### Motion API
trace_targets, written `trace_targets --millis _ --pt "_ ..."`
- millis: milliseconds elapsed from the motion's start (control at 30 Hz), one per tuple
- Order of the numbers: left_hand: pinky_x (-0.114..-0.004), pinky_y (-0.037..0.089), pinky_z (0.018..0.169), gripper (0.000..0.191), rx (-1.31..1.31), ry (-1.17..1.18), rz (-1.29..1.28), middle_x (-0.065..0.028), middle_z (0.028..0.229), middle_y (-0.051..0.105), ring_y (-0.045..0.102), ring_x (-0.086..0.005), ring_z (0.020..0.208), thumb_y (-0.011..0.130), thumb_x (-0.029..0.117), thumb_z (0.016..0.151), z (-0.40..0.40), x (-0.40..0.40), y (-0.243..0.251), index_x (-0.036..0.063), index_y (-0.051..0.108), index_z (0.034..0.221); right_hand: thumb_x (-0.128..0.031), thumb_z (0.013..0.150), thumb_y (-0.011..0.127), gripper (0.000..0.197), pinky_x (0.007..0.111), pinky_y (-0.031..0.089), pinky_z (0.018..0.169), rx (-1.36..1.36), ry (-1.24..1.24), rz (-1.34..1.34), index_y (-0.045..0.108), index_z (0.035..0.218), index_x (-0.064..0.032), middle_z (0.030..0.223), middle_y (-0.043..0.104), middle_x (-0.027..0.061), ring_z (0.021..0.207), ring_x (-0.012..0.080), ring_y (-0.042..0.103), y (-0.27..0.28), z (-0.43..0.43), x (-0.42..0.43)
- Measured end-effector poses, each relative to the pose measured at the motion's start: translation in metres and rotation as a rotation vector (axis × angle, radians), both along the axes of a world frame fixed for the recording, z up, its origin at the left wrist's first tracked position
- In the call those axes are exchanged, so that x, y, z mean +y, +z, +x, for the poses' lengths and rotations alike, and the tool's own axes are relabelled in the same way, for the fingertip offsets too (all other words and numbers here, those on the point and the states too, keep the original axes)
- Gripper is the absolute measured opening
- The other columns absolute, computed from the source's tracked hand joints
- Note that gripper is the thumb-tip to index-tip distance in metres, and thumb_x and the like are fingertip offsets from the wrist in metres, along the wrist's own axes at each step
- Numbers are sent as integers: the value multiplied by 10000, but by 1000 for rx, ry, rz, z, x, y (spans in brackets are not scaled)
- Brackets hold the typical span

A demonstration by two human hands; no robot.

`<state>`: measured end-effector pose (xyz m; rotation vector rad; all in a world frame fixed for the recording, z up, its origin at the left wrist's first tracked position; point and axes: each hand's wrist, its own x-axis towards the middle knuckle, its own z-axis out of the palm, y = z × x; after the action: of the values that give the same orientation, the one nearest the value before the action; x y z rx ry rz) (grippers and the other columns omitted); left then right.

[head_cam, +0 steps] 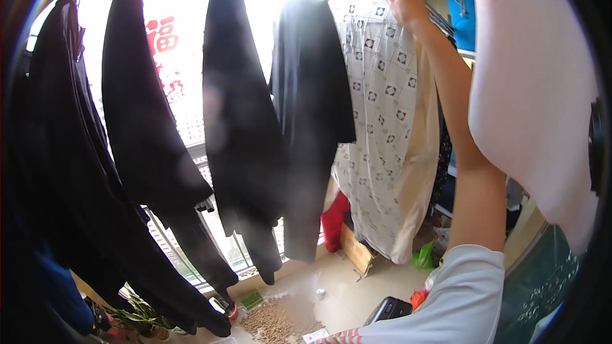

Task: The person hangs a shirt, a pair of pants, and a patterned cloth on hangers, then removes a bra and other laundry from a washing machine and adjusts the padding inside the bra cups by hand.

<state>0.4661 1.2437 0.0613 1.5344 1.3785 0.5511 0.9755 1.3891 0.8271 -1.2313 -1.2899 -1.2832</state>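
My right hand (405, 5) is raised at the upper right, its fingers closed at the top of a cream cloth (382, 86) with a dark square print, close to the rail; what exactly the fingers grip cannot be told. This cloth hangs down towards the floor. Left of it hangs a dark garment (311, 119), and beyond that are more black garments (239, 105) in a row before a bright window. A pale pinkish cloth (526, 81) hangs at the right, near my raised arm. My left hand is out of view.
On the tiled floor (334, 272) lie a heap of small brown pieces (275, 320), a wooden board (356, 250) and a black case-like object (389, 309). Potted plants (143, 313) stand at the lower left. A green plastic bag (423, 255) lies below the printed cloth. A blue container (462, 21) is at upper right.
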Motion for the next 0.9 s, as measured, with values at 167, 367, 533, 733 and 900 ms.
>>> trace_targets --millis 167,367,533,733,900 --pt "-594 257 1077 667 13 48 35 -182 1253 622 564 -292 1202 613 272 897 -4 29 33 134 356 1497 -269 909 628 265 473 507 726 76 -54 -14 642 873 -7 841 668 242 845 417 655 23 -2 63" --pt "-554 303 1070 648 58 143 45 -193 1290 592 547 -310 1220 607 219 875 -24 48 53 103 384 1473 -257 923 594 259 495 512 816 187 33 -63 616 966 -2 959 676 266 951 442 644 12 8 101" --pt "-521 342 1065 634 154 284 -52 -202 1321 567 534 -326 1234 602 175 857 -75 23 23 76 407 1453 -282 991 497 292 482 509 845 354 -79 -59 623 1016 -19 1070 671 241 1008 426 640 -6 -31 63" --pt "-481 388 1058 619 345 579 -291 -212 1358 537 517 -345 1252 596 122 836 -192 -112 -73 45 435 1428 -210 1028 460 277 350 435 998 24 724 438 664 1083 -32 1109 663 116 1059 261 619 -92 -139 -3" --pt "-448 426 1053 608 539 644 -327 -221 1389 512 503 -361 1266 591 78 818 -212 -235 -173 19 458 1408 -200 943 549 262 364 473 905 -615 979 -166 647 1110 -23 1182 625 113 1036 269 606 -274 -266 -100"
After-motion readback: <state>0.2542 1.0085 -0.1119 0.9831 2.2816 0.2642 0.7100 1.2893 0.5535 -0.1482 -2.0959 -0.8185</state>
